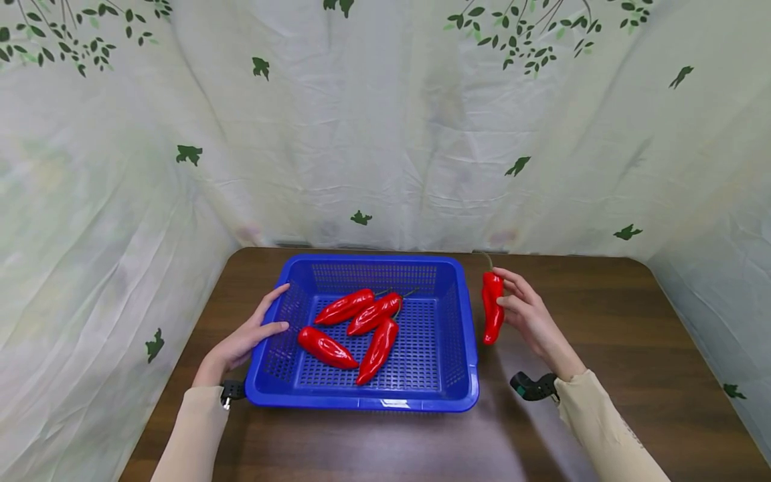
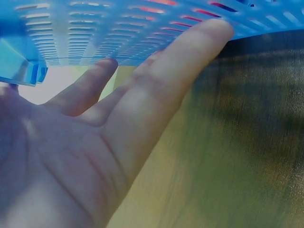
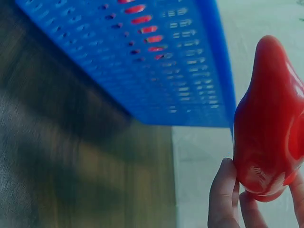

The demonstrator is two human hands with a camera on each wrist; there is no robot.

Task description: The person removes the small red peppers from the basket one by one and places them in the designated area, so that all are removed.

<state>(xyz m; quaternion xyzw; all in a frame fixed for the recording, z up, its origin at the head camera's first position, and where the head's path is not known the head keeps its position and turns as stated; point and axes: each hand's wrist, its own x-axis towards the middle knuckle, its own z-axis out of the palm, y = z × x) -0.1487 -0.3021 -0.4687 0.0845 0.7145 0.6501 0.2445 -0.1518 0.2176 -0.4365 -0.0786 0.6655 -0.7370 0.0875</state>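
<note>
right hand (image 1: 533,318) pinches pepper (image 1: 490,318) at three o'clock from basket (image 1: 434,403); slackening could drop it. left hand (image 1: 243,338), spread wide, touches nine o'clock.

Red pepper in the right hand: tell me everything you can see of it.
The red pepper is long and tapering, with a glossy, smooth skin that looks like plastic and a thin green stem at its wider end. It looks whole. The right hand pinches it between thumb and fingers. In the head view its stem end points away from the person and its tip towards them, just outside the right side of the blue basket. It appears to be held above the table.
</note>
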